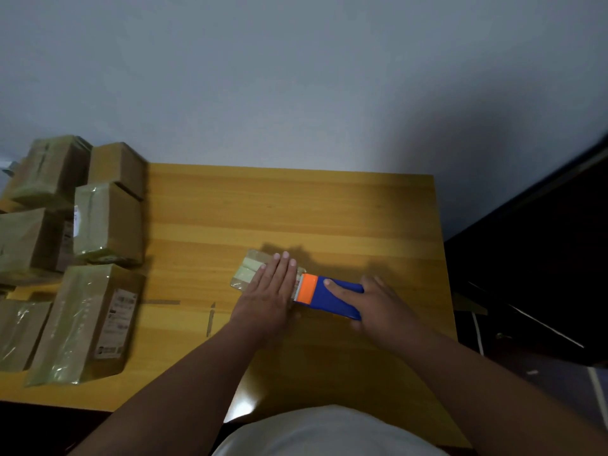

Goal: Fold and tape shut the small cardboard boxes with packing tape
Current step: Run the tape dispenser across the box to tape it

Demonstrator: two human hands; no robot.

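A small cardboard box (247, 270), glossy with tape, lies on the wooden table (279, 209) near its middle. My left hand (269, 287) rests flat on top of it, fingers together and stretched out, covering most of its right part. Just to the right, my right hand (378, 301) grips a blue tape dispenser (332, 296) with an orange front and a toothed blade. The blade end touches the right edge of the box beside my left hand. My index finger lies along the top of the dispenser.
Several taped cardboard boxes (85, 320) are stacked along the table's left side, some with printed labels. Short strips of tape (210, 319) are stuck to the tabletop left of my left forearm. A dark piece of furniture (543, 258) stands to the right of the table.
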